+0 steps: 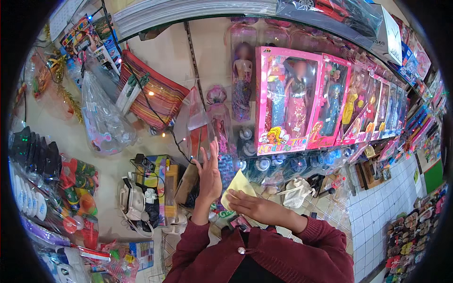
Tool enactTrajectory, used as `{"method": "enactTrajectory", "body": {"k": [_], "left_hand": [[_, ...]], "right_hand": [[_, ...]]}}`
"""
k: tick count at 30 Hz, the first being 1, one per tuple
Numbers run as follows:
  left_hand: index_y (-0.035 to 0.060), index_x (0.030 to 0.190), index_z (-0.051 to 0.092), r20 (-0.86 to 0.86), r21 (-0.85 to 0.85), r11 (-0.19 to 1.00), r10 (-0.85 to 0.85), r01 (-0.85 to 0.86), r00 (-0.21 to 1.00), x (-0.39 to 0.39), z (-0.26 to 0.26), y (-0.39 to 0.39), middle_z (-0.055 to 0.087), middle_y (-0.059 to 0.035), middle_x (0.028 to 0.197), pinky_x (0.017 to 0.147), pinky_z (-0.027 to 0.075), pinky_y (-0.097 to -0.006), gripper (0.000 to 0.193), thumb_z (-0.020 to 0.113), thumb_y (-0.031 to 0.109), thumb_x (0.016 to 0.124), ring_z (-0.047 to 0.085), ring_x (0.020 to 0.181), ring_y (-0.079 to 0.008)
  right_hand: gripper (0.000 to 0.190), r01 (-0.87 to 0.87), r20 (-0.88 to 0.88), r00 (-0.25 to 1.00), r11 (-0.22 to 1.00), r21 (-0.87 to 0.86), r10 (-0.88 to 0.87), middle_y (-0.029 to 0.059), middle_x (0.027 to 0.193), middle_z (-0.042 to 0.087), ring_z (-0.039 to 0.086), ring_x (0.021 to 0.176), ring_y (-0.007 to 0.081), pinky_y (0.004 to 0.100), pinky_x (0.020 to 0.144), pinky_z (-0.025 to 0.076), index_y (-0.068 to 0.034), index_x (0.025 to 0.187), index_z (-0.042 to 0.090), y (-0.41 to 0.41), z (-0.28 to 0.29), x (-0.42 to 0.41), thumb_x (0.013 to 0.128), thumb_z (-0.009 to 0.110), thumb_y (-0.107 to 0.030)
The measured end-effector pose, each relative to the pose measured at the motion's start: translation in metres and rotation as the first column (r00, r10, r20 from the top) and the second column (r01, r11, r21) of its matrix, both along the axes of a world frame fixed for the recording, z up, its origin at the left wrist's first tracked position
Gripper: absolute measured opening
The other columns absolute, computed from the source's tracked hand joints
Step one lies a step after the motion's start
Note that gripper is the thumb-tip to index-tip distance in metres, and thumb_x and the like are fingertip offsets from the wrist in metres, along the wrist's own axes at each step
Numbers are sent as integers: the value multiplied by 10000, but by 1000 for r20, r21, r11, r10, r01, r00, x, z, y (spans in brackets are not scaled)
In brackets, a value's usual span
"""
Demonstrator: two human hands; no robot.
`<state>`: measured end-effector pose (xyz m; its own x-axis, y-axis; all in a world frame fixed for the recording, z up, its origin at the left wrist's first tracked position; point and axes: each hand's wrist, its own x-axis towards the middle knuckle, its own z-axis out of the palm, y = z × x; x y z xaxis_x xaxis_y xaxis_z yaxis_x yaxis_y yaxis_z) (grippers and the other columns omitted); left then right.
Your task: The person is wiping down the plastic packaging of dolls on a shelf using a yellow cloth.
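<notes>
My right hand (249, 206) holds a yellow cloth or paper sheet (239, 185) in front of my body, its fingers laid over the lower part and a pointed corner sticking up. To the left of it my left hand (211, 177) is raised with the fingers apart and nothing in it. Beyond both hands, a bagged doll (221, 127) in clear plastic stands beside a glass shelf. On that shelf a pink boxed doll set (286, 102) stands at the near end of a row of doll boxes (329, 99).
Bagged bottles (263, 164) line the level under the doll boxes. A striped woven bag (152, 88) and a clear bag of toys (106, 116) hang at the left. Below them stands a white appliance (132, 201) with cables. A white cloth bag (297, 191) lies at the right.
</notes>
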<state>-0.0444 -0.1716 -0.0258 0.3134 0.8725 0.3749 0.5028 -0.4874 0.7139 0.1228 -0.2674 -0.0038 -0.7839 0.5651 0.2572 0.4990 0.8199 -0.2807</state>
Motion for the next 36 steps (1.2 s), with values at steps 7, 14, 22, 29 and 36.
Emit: {"method": "enactTrajectory", "body": {"k": [7,14,22,29,36], "left_hand": [[94,1390,-28,-72,126,992,12,-3,997,0,0,-5,124,-121,1442,976,-55,-610,796,420,475,854,13,1308,-408],[83,1390,71,368,7,960,-261,278,892,-4,-5,4,22,-119,1454,1059,51,-414,737,540,148,825,48,1336,-239],[65,1375,187,557,-174,931,-174,320,812,-8,-29,7,-4,-90,1458,1058,94,-334,660,530,66,811,44,1334,-194],[52,1370,191,645,-230,916,-109,328,756,-17,-28,6,60,-113,1450,1059,93,-340,672,551,80,803,70,1329,-210],[64,1387,111,481,-193,943,-148,269,864,-21,-22,0,70,-139,1448,1060,47,-330,716,526,73,803,8,1338,-228]], "right_hand": [[373,-37,-186,981,878,-478,-60,135,1269,438,429,1168,277,328,947,385,-12,1155,463,-7,18,29,783,480,-33],[251,359,-531,674,856,-373,-514,167,1098,564,565,982,306,324,819,452,-21,1108,507,19,27,41,865,460,-61],[181,473,-597,567,817,-328,-568,241,944,567,548,866,404,388,722,453,37,971,533,69,0,-3,872,433,-77],[194,576,-587,595,801,-164,-548,223,924,588,571,855,381,378,689,466,15,1000,543,92,29,-16,880,442,-100],[181,635,-597,520,744,-209,-611,253,836,580,571,779,392,414,644,451,46,916,549,154,56,-42,871,441,-92]]}}
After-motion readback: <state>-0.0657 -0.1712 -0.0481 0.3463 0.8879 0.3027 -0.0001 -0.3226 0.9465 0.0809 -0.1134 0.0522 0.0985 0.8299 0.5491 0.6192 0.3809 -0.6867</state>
